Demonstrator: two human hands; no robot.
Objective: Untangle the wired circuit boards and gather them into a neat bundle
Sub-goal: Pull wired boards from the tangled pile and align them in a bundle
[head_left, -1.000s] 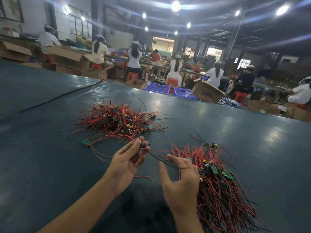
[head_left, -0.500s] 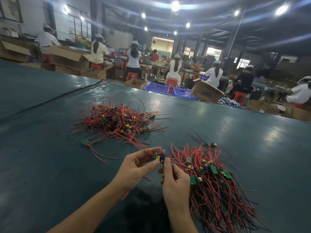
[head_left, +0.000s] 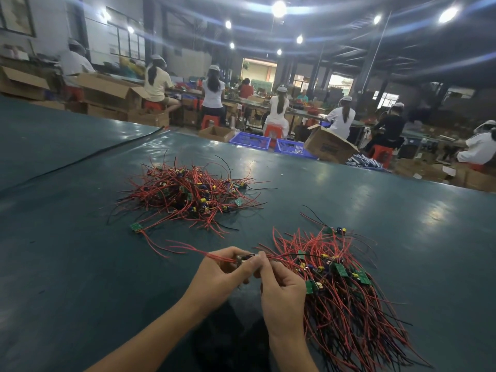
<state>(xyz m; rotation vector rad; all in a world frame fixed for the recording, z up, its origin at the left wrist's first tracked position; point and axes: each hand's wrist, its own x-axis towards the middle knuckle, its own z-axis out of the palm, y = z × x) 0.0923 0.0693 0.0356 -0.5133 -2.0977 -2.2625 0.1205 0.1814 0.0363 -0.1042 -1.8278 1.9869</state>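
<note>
A tangled heap of red and black wires with small circuit boards (head_left: 188,194) lies further back on the dark green table (head_left: 67,264). At the right lies a laid-out bundle of wired boards (head_left: 346,296), its wires fanned toward me. Between them, my left hand (head_left: 222,272) and my right hand (head_left: 279,288) pinch one small wired circuit board (head_left: 245,258) together; its red wires (head_left: 185,249) trail left from my left fingers. One loose green board (head_left: 136,226) rests on the table left of the heap's near edge.
Beyond the table's far edge stand blue crates (head_left: 251,140), open cardboard boxes (head_left: 328,145) and several seated people on red stools at other benches. A dark cable (head_left: 80,162) runs across the table at the far left.
Both hands have come together beside the right bundle, going from open and apart to pinching one wired board between them. Its red wires now trail out to the left.
</note>
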